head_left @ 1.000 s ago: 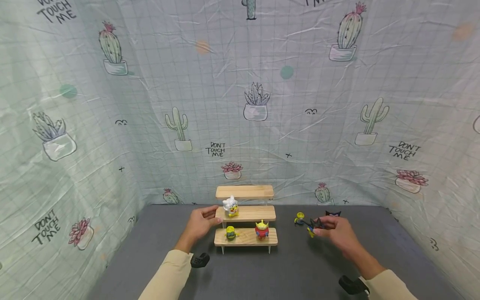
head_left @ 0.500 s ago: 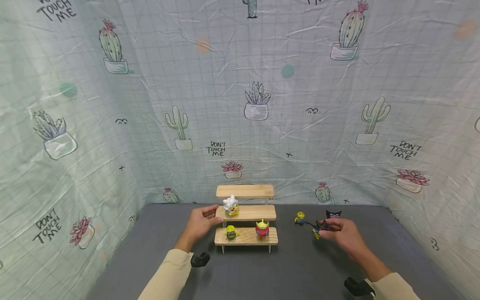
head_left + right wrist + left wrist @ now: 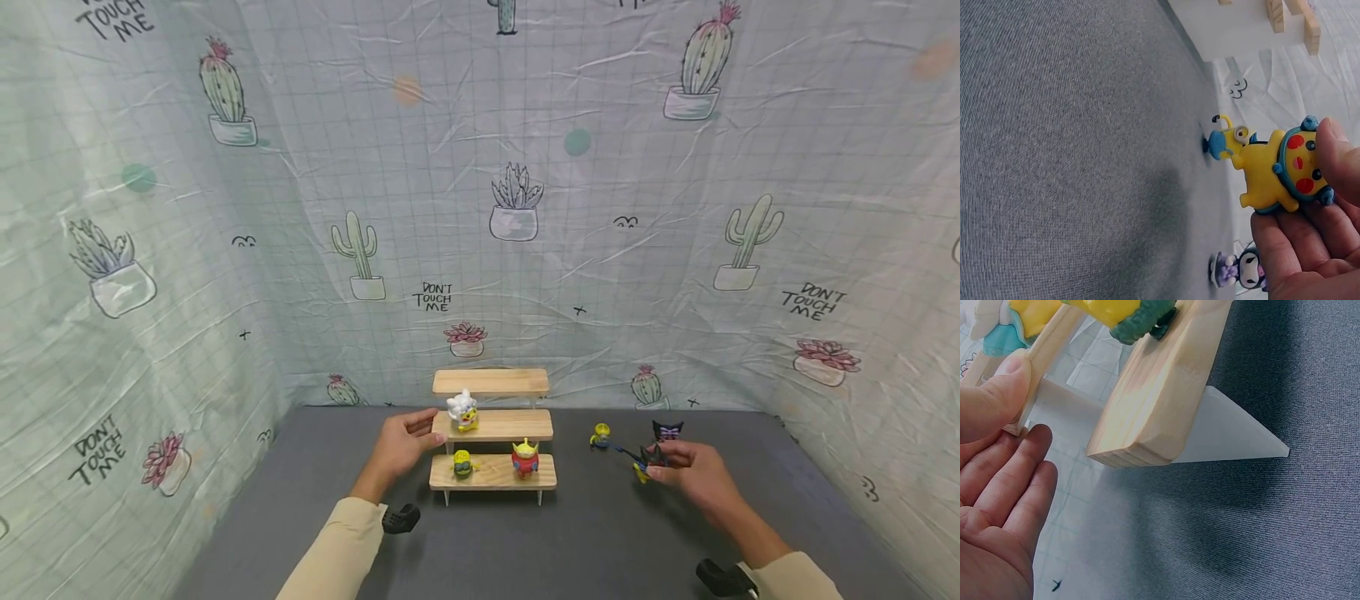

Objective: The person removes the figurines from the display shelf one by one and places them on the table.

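Note:
My left hand (image 3: pixel 400 448) pinches the left end of a three-tier wooden display stand (image 3: pixel 498 426) at its middle tier. In the left wrist view the thumb (image 3: pixel 997 397) lies over that board's end, with fingers below. A yellow figurine with a dark blue hood and red cheeks (image 3: pixel 1264 175) is in my right hand (image 3: pixel 697 477), held between thumb and fingers above the table. On the middle tier stands a white-and-yellow figurine (image 3: pixel 462 412). The bottom tier bears a yellow-and-green figurine (image 3: pixel 462 465) and a red figurine with a yellow-green head (image 3: pixel 525 460).
A small yellow-and-blue minion figurine (image 3: pixel 600 436) stands on the grey table (image 3: pixel 585 542), right of the stand. Behind my right hand is a black-hooded purple figurine (image 3: pixel 1235 270). Cactus-printed sheeting (image 3: pixel 420 183) surrounds the table at the back and sides.
My right hand has moved a little to the right, carrying the hooded yellow figurine away from the stand. My left hand stays on the middle tier.

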A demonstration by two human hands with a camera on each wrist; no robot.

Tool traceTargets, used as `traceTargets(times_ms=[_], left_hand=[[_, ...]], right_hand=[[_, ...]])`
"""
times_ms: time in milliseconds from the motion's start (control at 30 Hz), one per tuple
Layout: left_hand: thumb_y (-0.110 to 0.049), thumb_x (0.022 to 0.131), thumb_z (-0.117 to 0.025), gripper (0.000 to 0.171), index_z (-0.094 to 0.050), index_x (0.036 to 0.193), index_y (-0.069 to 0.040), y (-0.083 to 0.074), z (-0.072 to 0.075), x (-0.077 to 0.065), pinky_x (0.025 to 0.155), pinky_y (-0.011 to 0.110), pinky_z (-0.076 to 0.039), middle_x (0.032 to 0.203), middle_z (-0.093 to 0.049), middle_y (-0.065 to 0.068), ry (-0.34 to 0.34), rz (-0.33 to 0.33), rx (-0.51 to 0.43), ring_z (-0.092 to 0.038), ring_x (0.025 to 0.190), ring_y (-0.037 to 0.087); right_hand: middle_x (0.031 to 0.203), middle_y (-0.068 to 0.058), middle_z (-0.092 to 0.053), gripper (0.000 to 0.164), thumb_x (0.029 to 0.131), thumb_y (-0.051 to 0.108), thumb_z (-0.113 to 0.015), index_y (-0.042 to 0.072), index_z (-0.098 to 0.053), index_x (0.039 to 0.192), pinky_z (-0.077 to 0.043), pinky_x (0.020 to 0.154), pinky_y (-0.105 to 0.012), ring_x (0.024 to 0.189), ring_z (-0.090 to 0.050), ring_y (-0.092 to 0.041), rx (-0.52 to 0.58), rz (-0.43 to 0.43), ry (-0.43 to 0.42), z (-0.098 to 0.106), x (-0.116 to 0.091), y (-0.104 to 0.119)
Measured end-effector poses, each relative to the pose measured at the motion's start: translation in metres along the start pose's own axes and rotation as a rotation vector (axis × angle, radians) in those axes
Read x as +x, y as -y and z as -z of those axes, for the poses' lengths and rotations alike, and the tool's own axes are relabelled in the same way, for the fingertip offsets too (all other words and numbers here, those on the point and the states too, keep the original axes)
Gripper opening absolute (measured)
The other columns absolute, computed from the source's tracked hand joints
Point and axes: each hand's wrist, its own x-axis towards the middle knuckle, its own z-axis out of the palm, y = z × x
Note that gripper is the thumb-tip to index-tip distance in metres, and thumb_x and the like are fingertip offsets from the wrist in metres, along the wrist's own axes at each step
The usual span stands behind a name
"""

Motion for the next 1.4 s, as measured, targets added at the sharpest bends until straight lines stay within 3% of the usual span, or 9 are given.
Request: traceTargets(times_ms=[600, 833, 1167, 1400], left_hand=[[-0.005, 0.092, -0.078, 0.053, -0.063, 0.142, 0.000, -0.002, 0.000, -0.002, 0.108, 0.047, -0.058, 0.147, -0.062, 0.020, -0.008, -0.004, -0.006, -0.059, 0.138, 0.039], [-0.006, 0.092, -0.079, 0.053, -0.063, 0.142, 0.000, -0.001, -0.001, -0.001, 0.108, 0.047, -0.058, 0.147, -0.063, 0.020, -0.010, -0.005, -0.003, -0.060, 0.137, 0.039], [-0.006, 0.092, -0.079, 0.052, -0.065, 0.141, -0.002, -0.001, 0.000, 0.000, 0.108, 0.047, -0.058, 0.147, -0.062, 0.019, -0.009, -0.003, -0.004, -0.059, 0.138, 0.039], [-0.007, 0.092, -0.079, 0.053, -0.063, 0.143, -0.001, 0.001, 0.000, 0.000, 0.108, 0.047, -0.058, 0.147, -0.062, 0.019, 0.001, -0.010, -0.002, -0.059, 0.139, 0.039]], right_hand=[[0.120, -0.020, -0.077, 0.047, 0.090, 0.008, -0.081, -0.011, -0.065, 0.130, -0.065, 0.090, -0.041, 0.093, -0.073, -0.004, -0.040, -0.043, 0.001, 0.013, 0.000, -0.009], [0.119, -0.020, -0.077, 0.047, 0.090, 0.008, -0.081, -0.011, -0.065, 0.130, -0.063, 0.081, -0.026, 0.089, -0.072, -0.001, -0.046, -0.035, -0.005, 0.017, 0.000, -0.014], [0.113, -0.017, -0.079, 0.045, 0.089, 0.006, -0.081, -0.013, -0.066, 0.127, -0.058, 0.076, -0.018, 0.086, -0.071, 0.001, -0.056, -0.033, -0.016, 0.021, -0.002, -0.015], [0.112, -0.016, -0.080, 0.046, 0.090, 0.009, -0.082, -0.012, -0.066, 0.127, -0.059, 0.076, -0.019, 0.086, -0.071, 0.002, -0.077, -0.033, -0.012, 0.026, -0.001, -0.020]])
